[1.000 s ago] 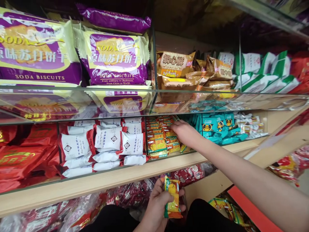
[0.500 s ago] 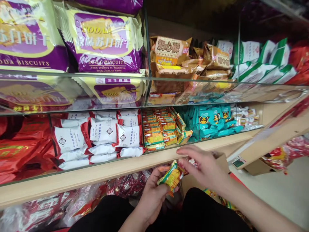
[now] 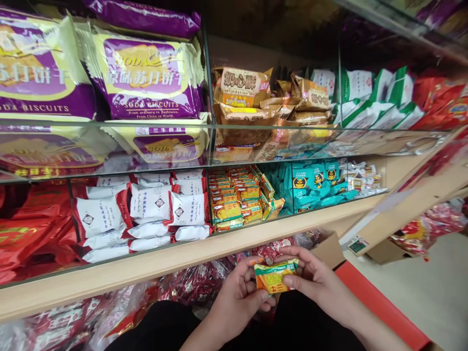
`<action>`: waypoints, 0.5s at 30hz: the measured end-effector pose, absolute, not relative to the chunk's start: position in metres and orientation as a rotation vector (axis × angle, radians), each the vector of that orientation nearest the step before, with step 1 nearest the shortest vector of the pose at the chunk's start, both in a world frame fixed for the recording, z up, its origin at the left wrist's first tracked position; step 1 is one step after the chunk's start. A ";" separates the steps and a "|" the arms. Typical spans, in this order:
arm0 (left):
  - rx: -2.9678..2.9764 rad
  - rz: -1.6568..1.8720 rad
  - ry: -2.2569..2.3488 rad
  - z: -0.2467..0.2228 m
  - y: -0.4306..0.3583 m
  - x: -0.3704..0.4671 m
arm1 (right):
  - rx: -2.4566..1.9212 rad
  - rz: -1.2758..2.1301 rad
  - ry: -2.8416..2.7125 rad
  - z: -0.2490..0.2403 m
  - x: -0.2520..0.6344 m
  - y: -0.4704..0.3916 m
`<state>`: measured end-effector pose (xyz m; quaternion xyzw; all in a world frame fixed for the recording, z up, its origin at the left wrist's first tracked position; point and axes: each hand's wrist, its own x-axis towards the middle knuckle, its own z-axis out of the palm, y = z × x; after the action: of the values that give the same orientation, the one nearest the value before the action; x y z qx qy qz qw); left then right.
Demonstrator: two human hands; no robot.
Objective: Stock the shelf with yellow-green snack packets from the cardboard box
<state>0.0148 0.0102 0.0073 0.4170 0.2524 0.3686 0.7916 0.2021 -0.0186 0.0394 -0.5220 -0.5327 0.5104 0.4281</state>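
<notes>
a small, flat, rectangular packet of shiny yellow, orange and green plastic film [image 3: 273, 278] is held between both hands, low in front of the dark-clothed lap and below the pale wooden shelf edge [image 3: 164, 258]. its left end is pinched by the bare left hand [image 3: 237, 290], with the thumb at the lower corner; its right end is held by the bare right hand [image 3: 312, 275], with the thumb laid across the printed face. both hands are closed only lightly, and how the fingers are placed behind the packet cannot be told.

by its size and wrapping, the packet is judged to be very light, with a slick, flexible film around contents that may be stiff and brittle, perhaps biscuit. hard pressing on the middle could crack them, so it is best taken by the two short ends or along the edges, with flat, gentle fingertips.

similar yellow-and-green packets [image 3: 226, 212] are stacked in the lower compartment, beside red-and-white plastic packets [image 3: 151, 204] and glossy teal packets [image 3: 306, 183].
</notes>
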 end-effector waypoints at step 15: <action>0.855 0.976 0.564 0.001 0.005 0.018 | -1.336 0.698 -1.397 0.078 0.180 0.011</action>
<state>0.0179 0.0053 0.0012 0.3926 0.2590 0.4481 0.7602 0.1801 0.0110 0.0777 -0.5566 -0.5820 0.2906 0.5167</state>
